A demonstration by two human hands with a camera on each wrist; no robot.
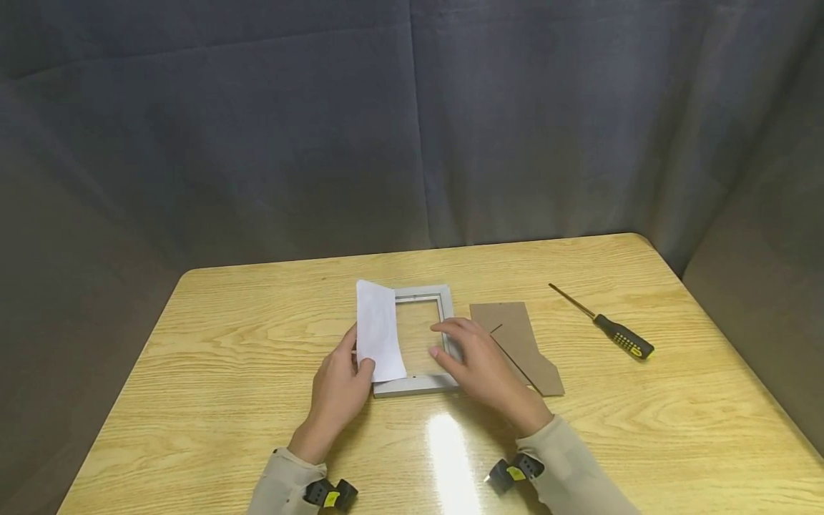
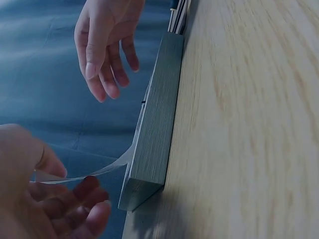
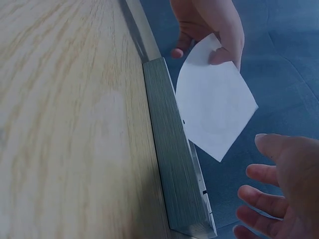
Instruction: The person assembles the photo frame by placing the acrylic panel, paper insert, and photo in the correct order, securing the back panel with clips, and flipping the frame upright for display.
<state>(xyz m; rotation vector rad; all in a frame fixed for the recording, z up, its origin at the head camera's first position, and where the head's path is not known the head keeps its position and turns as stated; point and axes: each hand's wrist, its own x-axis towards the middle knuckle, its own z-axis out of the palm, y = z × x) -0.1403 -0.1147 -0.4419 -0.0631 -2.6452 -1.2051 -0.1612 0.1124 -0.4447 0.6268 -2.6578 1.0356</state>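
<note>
A sheet of white paper (image 1: 378,330), bowed along its length, tilts up over the left part of a light grey picture frame (image 1: 418,386). My left hand (image 1: 341,383) pinches the sheet's left edge between thumb and fingers. In the right wrist view the paper (image 3: 214,99) curves up off the frame (image 3: 172,149), one edge at the frame's inner lip. My right hand (image 1: 479,361) hovers over the frame's right side, fingers spread and holding nothing. The left wrist view shows the paper nearly edge-on, a thin bent strip (image 2: 112,168) between the left hand (image 2: 55,194) and the frame.
Right of the frame lies a brown backing board (image 1: 515,336) with a dark diagonal slit and a cut corner, partly behind the right hand. Farther right is a screwdriver (image 1: 621,336) with a black and yellow handle. A dark grey curtain (image 1: 290,143) hangs behind the wooden table (image 1: 225,343).
</note>
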